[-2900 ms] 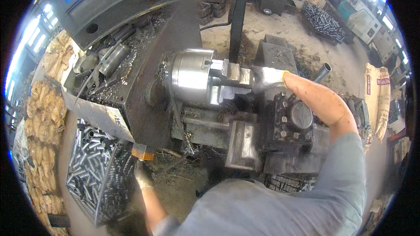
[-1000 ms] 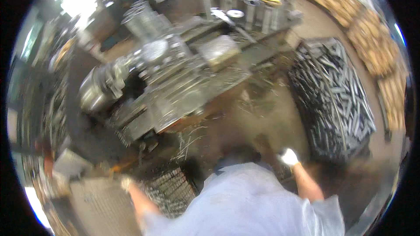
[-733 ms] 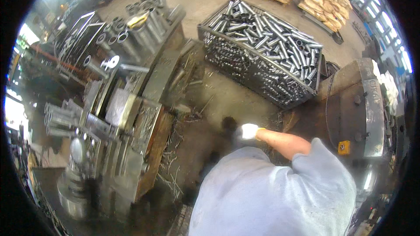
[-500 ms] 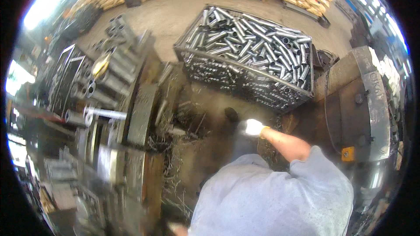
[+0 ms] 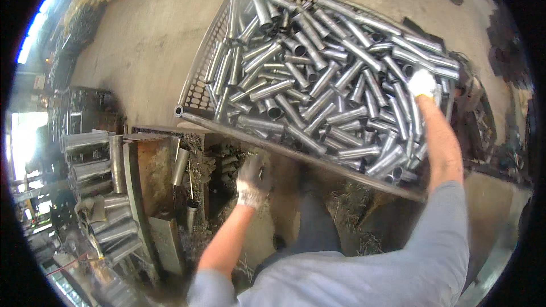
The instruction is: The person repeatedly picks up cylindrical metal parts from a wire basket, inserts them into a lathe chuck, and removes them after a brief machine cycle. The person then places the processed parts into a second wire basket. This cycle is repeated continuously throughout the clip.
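Observation:
My right hand [image 5: 423,83], in a white glove, is at the right side of a metal crate [image 5: 296,146] heaped with shiny metal tubes [image 5: 310,82]. It rests on or just over the tubes there. Glare washes out its fingers, so its grip cannot be made out. My left hand [image 5: 253,179], in a white glove with a dark grey finger part, hangs low in front of the crate's near edge. Its slightly blurred fingers reach forward, and nothing shows in them. The tubes lie in all directions, many with a flared end.
Thicker tubes [image 5: 116,230] are stacked on a rack at the left, beside a rusty metal stand [image 5: 153,173]. Metal shavings [image 5: 355,210] litter the floor by my legs. Dark scrap [image 5: 478,116] lies beyond the crate's right end. Concrete floor [image 5: 142,37] stretches behind the crate.
The view has swung down and closer to the crate. My right hand has moved from beside my body out over the tubes. My left hand has come forward into plain view.

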The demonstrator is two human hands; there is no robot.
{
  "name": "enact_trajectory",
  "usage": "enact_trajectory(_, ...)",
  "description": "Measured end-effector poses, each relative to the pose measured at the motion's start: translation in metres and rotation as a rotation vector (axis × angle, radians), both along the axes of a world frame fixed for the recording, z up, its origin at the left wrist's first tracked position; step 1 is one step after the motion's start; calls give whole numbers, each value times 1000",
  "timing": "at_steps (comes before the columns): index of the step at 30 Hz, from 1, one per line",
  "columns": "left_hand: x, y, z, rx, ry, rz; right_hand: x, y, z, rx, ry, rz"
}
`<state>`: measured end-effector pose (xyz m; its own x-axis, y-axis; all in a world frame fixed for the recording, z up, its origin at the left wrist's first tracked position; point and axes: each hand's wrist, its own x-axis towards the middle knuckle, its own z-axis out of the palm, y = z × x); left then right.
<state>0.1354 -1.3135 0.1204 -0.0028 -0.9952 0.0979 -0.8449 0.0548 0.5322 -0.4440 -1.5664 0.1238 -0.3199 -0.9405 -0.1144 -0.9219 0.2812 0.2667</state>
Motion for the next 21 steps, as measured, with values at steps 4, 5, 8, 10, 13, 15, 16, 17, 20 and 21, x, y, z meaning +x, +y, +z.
enact_trajectory(4,-21,-129,-48,150,30,12,-92,-62,-36,216,131,-14)
enact_trajectory(5,-26,-155,-65,150,78,26,-111,-67,-47,285,235,63)
enact_trajectory(8,-36,-221,-118,403,-200,111,-156,-70,-81,331,271,129)
enact_trajectory(10,-33,-256,-151,410,-222,26,-177,-70,-99,310,327,188)
enact_trajectory(13,-25,-301,-197,482,-416,-171,-199,-68,-116,289,351,174)
enact_trajectory(15,-18,-322,-219,743,-548,-266,-207,-67,-121,308,397,171)
enact_trajectory(16,-18,-326,-227,740,-572,-251,-209,-66,-122,314,438,181)
enact_trajectory(17,-18,-330,-230,765,-569,-234,-211,-67,-123,318,408,172)
enact_trajectory(20,-28,-317,-211,995,-437,-56,-210,-71,-120,225,411,274)
enact_trajectory(21,-28,-308,-192,1021,-409,-116,-208,-74,-118,244,198,54)
